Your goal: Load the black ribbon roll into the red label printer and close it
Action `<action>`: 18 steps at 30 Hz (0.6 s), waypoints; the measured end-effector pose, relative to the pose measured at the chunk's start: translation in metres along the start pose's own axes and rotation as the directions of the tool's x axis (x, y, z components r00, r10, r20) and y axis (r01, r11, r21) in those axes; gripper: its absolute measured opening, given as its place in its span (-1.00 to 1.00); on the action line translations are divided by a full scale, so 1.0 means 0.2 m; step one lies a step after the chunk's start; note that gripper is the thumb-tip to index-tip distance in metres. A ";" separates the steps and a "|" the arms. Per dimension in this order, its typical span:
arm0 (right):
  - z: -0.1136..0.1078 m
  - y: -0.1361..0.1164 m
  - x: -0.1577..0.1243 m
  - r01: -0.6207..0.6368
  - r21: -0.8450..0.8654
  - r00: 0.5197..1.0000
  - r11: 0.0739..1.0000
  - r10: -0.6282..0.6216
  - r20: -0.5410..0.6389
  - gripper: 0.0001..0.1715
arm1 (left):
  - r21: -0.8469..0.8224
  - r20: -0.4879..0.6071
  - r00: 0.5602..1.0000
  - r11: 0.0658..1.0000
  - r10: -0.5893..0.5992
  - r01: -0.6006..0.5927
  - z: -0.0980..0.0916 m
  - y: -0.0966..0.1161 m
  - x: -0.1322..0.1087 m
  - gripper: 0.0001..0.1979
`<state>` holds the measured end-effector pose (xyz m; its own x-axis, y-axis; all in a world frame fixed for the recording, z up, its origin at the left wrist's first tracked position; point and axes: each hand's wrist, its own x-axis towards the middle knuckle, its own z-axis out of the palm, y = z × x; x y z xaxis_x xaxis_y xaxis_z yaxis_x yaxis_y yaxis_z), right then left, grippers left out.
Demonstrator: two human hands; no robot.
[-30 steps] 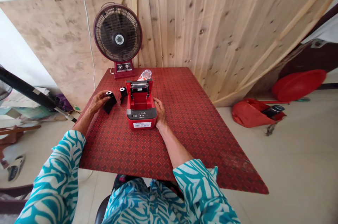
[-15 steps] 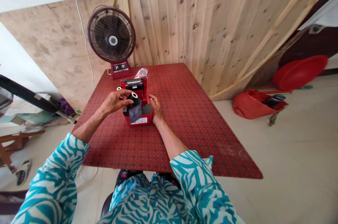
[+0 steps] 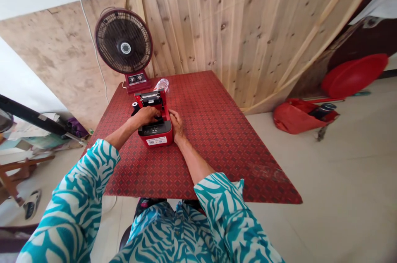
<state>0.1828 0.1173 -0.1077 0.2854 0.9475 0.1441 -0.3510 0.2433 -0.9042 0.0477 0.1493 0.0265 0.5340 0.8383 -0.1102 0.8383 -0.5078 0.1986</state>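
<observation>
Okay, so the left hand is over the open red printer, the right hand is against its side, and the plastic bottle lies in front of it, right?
No: the plastic bottle lies behind the red printer, not in front of it, as the head view shows. The left hand and right hand are as you said.

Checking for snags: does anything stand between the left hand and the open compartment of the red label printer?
Nothing visible does. The left hand is already over the compartment of the red label printer, and it hides whatever it holds. The right hand rests against the printer's right side, away from the opening.
</observation>
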 end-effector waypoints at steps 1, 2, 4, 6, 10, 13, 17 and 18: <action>0.00 0.00 0.00 0.003 -0.007 1.000 1.000 -0.003 -0.003 -0.56 | -0.021 0.022 1.000 1.000 0.023 -0.022 0.00 0.00 0.00 -0.84; 0.00 -0.01 0.00 0.005 -0.013 1.000 1.000 -0.005 -0.007 -0.56 | -0.059 0.037 0.998 0.997 0.058 -0.056 -0.01 -0.01 0.00 -0.87; 0.00 -0.01 -0.01 0.007 -0.018 1.000 1.000 -0.007 -0.010 -0.56 | -0.182 0.022 0.993 0.977 0.119 -0.113 -0.02 -0.03 -0.04 -0.86; 0.00 -0.02 -0.01 0.004 -0.021 1.000 1.000 -0.004 -0.010 -0.56 | -0.313 -0.079 0.991 0.942 0.104 -0.123 -0.03 -0.04 -0.11 -0.77; -0.01 -0.03 -0.01 -0.014 -0.038 1.000 0.999 0.013 -0.013 -0.56 | -0.425 -0.330 0.943 0.898 -0.033 -0.117 -0.01 -0.04 -0.34 -0.58; 0.00 -0.05 -0.02 -0.030 -0.021 0.999 0.999 0.030 -0.014 -0.56 | -0.381 -0.435 0.900 0.901 0.023 -0.207 0.05 -0.02 -0.48 -0.58; -0.01 -0.07 -0.03 -0.057 -0.005 0.998 0.998 0.057 -0.012 -0.52 | -0.234 -0.556 0.826 0.936 0.093 -0.263 0.12 0.03 -0.51 -0.72; -0.01 -0.07 -0.03 -0.061 -0.010 0.998 0.998 0.061 -0.008 -0.51 | -0.211 -0.570 0.816 0.943 0.097 -0.259 0.13 0.04 -0.50 -0.76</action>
<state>0.1869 0.1074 -0.0967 0.2705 0.9589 0.0853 -0.3585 0.1826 -0.9155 0.0043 0.0567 0.0131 0.4540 0.7480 0.4841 0.6286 -0.6540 0.4209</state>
